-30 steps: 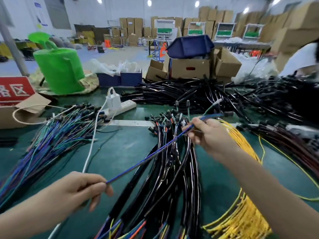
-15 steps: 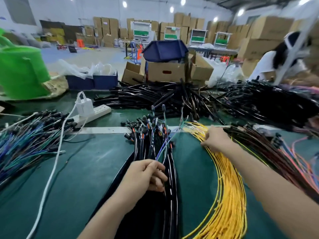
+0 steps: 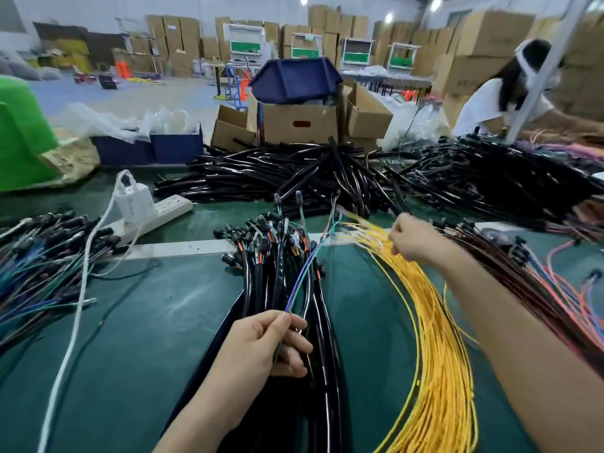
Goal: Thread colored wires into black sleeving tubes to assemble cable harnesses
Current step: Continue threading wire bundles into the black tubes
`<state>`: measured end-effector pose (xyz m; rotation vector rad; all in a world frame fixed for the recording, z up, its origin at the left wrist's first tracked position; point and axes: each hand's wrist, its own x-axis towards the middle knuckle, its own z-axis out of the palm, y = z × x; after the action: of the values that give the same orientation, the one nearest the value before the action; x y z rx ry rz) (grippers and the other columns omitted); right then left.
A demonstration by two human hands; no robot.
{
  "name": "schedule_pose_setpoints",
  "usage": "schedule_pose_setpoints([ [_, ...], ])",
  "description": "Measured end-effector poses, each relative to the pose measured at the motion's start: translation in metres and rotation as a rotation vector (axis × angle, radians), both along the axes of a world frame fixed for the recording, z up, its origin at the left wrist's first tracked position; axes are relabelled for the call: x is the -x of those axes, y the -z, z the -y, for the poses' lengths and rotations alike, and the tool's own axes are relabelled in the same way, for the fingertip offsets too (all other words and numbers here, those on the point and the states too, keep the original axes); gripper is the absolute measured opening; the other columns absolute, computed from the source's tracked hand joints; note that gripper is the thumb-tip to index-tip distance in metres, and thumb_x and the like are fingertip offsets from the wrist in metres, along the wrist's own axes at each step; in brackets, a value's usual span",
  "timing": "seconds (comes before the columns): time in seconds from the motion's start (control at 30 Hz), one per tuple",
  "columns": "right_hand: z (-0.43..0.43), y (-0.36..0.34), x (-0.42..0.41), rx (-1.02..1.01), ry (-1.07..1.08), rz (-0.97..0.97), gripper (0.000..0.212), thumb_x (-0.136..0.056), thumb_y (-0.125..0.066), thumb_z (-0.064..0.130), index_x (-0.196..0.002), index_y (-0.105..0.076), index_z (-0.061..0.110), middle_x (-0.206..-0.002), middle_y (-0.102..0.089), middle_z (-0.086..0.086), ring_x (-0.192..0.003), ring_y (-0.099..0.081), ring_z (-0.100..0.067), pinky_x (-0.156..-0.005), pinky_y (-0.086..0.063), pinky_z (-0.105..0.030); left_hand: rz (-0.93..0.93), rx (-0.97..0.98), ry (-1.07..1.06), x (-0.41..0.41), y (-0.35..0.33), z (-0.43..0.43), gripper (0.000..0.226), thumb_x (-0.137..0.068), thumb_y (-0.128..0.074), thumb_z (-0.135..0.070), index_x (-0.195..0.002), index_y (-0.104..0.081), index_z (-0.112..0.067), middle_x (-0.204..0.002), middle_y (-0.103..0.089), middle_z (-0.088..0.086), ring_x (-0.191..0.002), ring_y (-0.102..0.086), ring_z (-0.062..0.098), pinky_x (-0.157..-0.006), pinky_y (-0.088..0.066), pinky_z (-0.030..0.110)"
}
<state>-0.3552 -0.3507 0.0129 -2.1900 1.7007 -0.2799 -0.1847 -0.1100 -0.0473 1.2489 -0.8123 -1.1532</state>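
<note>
— At 6 o'clock, left hand [image 3: 261, 348]?
— Pinching my blue and green wires [image 3: 296, 291] over the black sleeved bundle [image 3: 322, 322].
— Right hand [image 3: 415, 238]?
— 1 o'clock, on yellow wires [image 3: 434, 338]; can't tell grip.

right hand [image 3: 410, 238]: off blue wire [image 3: 299, 282], now at yellow wires [image 3: 438, 354] | left hand [image 3: 261, 348]: drawn in over black bundle [image 3: 322, 338]
</note>
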Motion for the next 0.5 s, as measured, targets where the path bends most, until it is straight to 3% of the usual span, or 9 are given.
schedule_pose_setpoints([
  [0.1, -0.006, -0.037, 0.011, -0.106, -0.047, 0.322, 0.025, -0.095, -0.048, 0.004, -0.071, -0.054, 0.006, -0.058, -0.053, -0.009, -0.036, -0.040, -0.011, -0.036, -0.030, -0.015, 0.010, 0.003, 0.013, 0.000, 0.000, 0.000, 0.026, -0.098, -0.044, -0.014, -0.092, -0.064, 0.004, -0.067, -0.068, 0.009, -0.045, -0.055, 0.011, -0.054, -0.055, 0.029],
  [0.2, -0.019, -0.069, 0.017, -0.116, -0.065, 0.754, 0.023, -0.096, -0.048, 0.006, -0.077, -0.059, 0.003, -0.061, -0.055, -0.007, -0.034, -0.041, -0.004, -0.032, -0.029, -0.012, -0.016, -0.021, 0.027, 0.001, 0.000, 0.000, 0.025, -0.097, -0.046, -0.014, -0.093, -0.064, 0.003, -0.078, -0.073, 0.013, -0.052, -0.061, 0.013, -0.057, -0.058, 0.029],
  [0.4, -0.043, -0.111, 0.000, 0.211, -0.186, 0.998, 0.023, -0.101, -0.035, 0.019, -0.080, -0.044, 0.022, -0.044, -0.059, -0.001, -0.028, -0.039, -0.011, -0.033, -0.026, -0.012, -0.084, -0.038, 0.032, 0.002, -0.003, 0.000, 0.024, -0.099, -0.043, -0.012, -0.095, -0.062, 0.003, -0.088, -0.074, 0.016, -0.061, -0.069, 0.017, -0.054, -0.055, 0.023],
  [0.5, -0.052, -0.115, -0.017, 0.179, -0.240, 1.125, 0.021, -0.102, -0.035, 0.017, -0.084, -0.046, 0.020, -0.042, -0.056, 0.002, -0.032, -0.043, -0.010, -0.033, -0.028, -0.013, -0.107, -0.031, 0.020, 0.000, -0.002, 0.000, 0.026, -0.100, -0.041, -0.012, -0.094, -0.063, 0.001, -0.088, -0.074, 0.013, -0.075, -0.073, 0.022, -0.057, -0.056, 0.023],
])
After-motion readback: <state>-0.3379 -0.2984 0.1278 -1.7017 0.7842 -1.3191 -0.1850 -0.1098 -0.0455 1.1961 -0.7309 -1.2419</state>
